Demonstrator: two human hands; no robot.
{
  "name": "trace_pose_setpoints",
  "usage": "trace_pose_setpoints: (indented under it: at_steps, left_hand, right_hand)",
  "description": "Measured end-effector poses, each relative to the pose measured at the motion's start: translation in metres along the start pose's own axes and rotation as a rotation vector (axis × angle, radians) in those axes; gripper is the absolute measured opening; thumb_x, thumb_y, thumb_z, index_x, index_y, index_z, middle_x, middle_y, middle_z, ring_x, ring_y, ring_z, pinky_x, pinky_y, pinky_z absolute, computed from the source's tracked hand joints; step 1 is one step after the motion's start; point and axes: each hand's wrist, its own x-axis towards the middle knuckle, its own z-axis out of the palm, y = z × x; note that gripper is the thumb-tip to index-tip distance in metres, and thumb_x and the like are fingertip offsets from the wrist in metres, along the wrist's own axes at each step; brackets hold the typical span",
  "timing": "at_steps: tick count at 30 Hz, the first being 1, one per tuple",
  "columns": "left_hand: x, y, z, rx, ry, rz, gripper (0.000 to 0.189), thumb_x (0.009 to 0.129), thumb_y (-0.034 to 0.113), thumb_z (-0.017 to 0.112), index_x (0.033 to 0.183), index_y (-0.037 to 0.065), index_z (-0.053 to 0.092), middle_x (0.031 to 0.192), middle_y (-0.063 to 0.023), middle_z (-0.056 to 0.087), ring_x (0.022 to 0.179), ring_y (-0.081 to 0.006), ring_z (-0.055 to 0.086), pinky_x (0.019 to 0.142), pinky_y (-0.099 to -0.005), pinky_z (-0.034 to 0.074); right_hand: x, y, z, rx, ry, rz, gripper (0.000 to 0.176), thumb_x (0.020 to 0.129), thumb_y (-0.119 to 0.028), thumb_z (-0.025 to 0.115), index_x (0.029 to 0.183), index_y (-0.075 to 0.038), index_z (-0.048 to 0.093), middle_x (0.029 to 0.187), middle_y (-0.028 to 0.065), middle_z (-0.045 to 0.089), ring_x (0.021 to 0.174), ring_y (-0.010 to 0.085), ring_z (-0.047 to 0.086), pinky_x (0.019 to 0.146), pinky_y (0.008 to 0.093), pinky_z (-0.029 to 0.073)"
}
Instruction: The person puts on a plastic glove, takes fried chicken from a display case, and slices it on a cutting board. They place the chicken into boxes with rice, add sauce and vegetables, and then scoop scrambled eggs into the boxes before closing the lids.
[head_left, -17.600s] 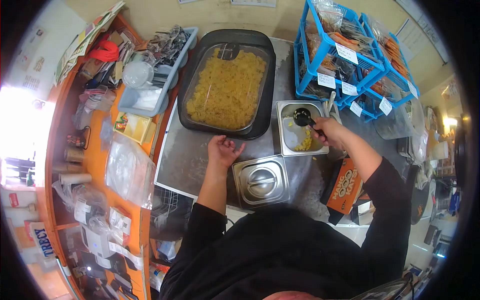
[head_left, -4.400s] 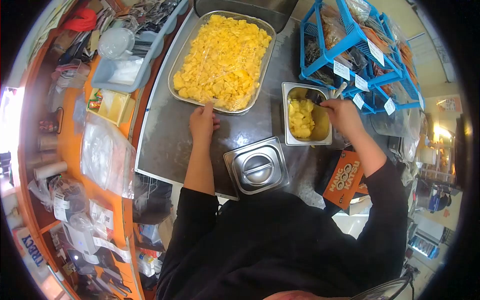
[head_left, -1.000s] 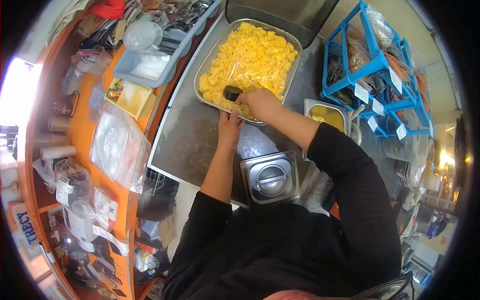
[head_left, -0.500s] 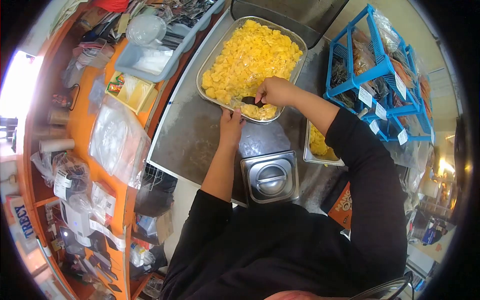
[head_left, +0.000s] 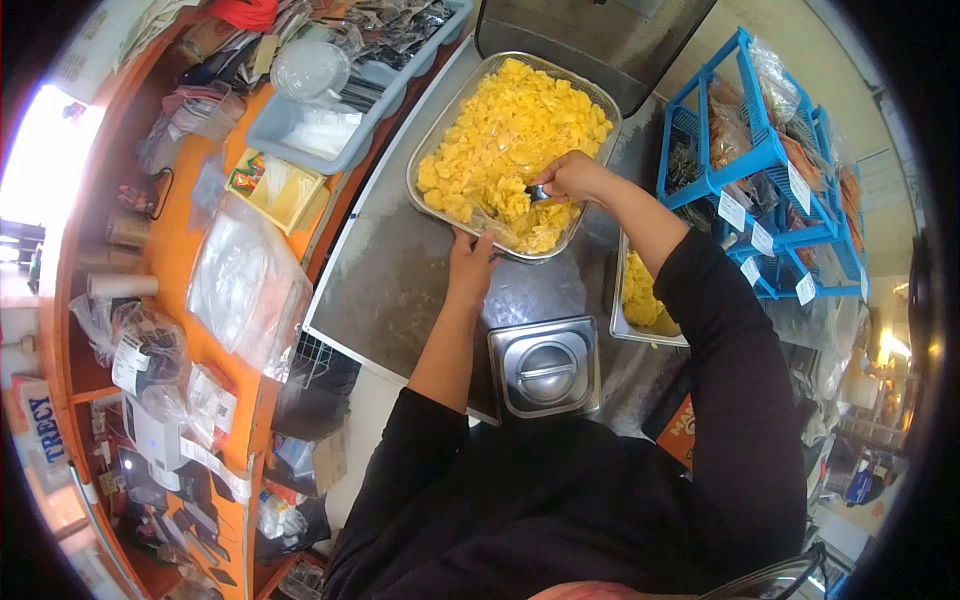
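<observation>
A large metal tray point(head_left: 413, 178) heaped with yellow food chunks point(head_left: 520, 110) sits on the counter before me. My left hand point(head_left: 470, 262) grips its near rim, thumb toward the top. In my right hand point(head_left: 572, 178) is the handle of a metal scoop point(head_left: 539, 193), whose bowl end is among the chunks near the tray's front right. Chunks partly hide the scoop. Clear plastic film seems to cover the tray's near end, below the scoop.
A lidded steel container point(head_left: 545, 368) stands nearer my body. To its right, a smaller metal pan point(head_left: 620, 325) holds more yellow chunks. Blue stacked baskets point(head_left: 745, 165) hold packets at right. On the left, an orange counter point(head_left: 172, 255) carries plastic bags and a grey-blue bin point(head_left: 315, 160).
My right hand has moved up and right with the scoop, away from the tray's near edge. Chunks now lie against the scoop. My left hand stays at the rim; the view has shifted slightly.
</observation>
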Motion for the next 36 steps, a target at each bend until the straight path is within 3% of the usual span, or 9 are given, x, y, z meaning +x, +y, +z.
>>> trace_pose_setpoints:
  at_steps: [7,13,16,19,23,26,29,32,36]
  left_hand:
    - [0.000,0.002,-0.001,0.047,-0.001,0.006,0.048,0.096,0.021,0.052,0.140,0.014,0.034,0.125,-0.0071,0.048,0.105,-0.0216,0.052,0.090,-0.0391,0.045]
    - [0.005,-0.004,-0.003,0.043,0.009,-0.008,0.046,0.096,0.020,0.052,0.139,0.012,0.036,0.124,-0.0082,0.050,0.105,-0.0223,0.053,0.090,-0.0408,0.046]
    - [0.006,-0.008,-0.003,0.022,0.024,0.022,0.044,0.096,0.021,0.052,0.138,0.013,0.038,0.123,-0.0081,0.052,0.106,-0.0220,0.055,0.091,-0.0410,0.045]
    - [0.012,-0.014,-0.006,0.001,0.006,0.026,0.043,0.097,0.020,0.051,0.137,0.013,0.039,0.124,-0.0075,0.053,0.106,-0.0212,0.056,0.090,-0.0400,0.045]
    - [0.007,-0.009,-0.004,0.056,0.023,0.016,0.047,0.096,0.022,0.052,0.138,0.007,0.036,0.124,-0.0091,0.054,0.104,-0.0213,0.057,0.090,-0.0398,0.044]
    - [0.022,-0.038,-0.013,0.381,0.316,0.373,0.056,0.093,0.020,0.057,0.139,0.002,0.031,0.127,-0.0152,0.049,0.111,-0.0287,0.050,0.098,-0.0424,0.038]
    - [-0.019,0.002,0.013,0.585,0.551,0.736,0.061,0.089,0.020,0.062,0.138,-0.002,0.033,0.127,-0.0198,0.048,0.113,-0.0325,0.047,0.101,-0.0438,0.035]
    - [-0.009,0.033,0.005,1.094,0.435,1.058,0.050,0.084,0.020,0.065,0.129,0.004,0.050,0.124,-0.0160,0.053,0.112,-0.0330,0.047,0.098,-0.0457,0.035]
    - [0.013,0.068,0.013,1.438,0.289,1.097,0.031,0.080,0.020,0.068,0.109,0.012,0.068,0.111,-0.0057,0.062,0.112,-0.0312,0.049,0.097,-0.0456,0.036]
  right_hand:
    - [-0.055,0.001,-0.037,0.092,0.055,-0.051,0.019,0.080,0.001,0.064,0.098,0.000,0.071,0.077,0.0028,0.066,0.063,0.0102,0.055,0.060,0.0257,0.045]
    - [-0.162,0.039,-0.087,0.126,0.153,0.095,0.021,0.077,0.000,0.065,0.097,0.000,0.070,0.085,0.0060,0.069,0.070,0.0136,0.061,0.066,0.0299,0.048]
    - [-0.210,0.068,-0.078,-0.102,0.324,-0.028,0.022,0.076,0.002,0.060,0.096,0.000,0.068,0.082,0.0058,0.067,0.073,0.0159,0.062,0.067,0.0296,0.049]
    - [-0.236,0.115,-0.034,-0.936,0.428,-0.165,0.029,0.073,0.002,0.062,0.100,-0.007,0.069,0.086,0.0106,0.069,0.076,0.0168,0.065,0.070,0.0287,0.051]
    - [-0.241,0.109,-0.024,-0.756,0.548,-0.181,0.029,0.076,0.002,0.062,0.103,-0.005,0.069,0.085,0.0097,0.069,0.072,0.0148,0.064,0.067,0.0294,0.051]
    - [-0.226,0.088,-0.039,-0.036,0.554,0.048,0.023,0.081,0.001,0.062,0.103,0.000,0.068,0.079,0.0053,0.068,0.068,0.0114,0.063,0.063,0.0260,0.051]
    - [-0.204,0.044,-0.046,0.275,0.516,0.021,0.022,0.080,-0.004,0.063,0.100,-0.001,0.069,0.079,0.0086,0.069,0.067,0.0158,0.067,0.065,0.0286,0.052]
    - [-0.172,0.010,-0.033,0.034,0.407,-0.088,0.025,0.078,-0.006,0.063,0.102,-0.004,0.070,0.080,0.0115,0.070,0.069,0.0204,0.068,0.066,0.0308,0.052]
    - [-0.125,-0.017,0.012,-0.514,0.426,-0.340,0.026,0.076,-0.012,0.063,0.100,-0.015,0.072,0.078,0.0159,0.067,0.072,0.0321,0.066,0.067,0.0396,0.053]
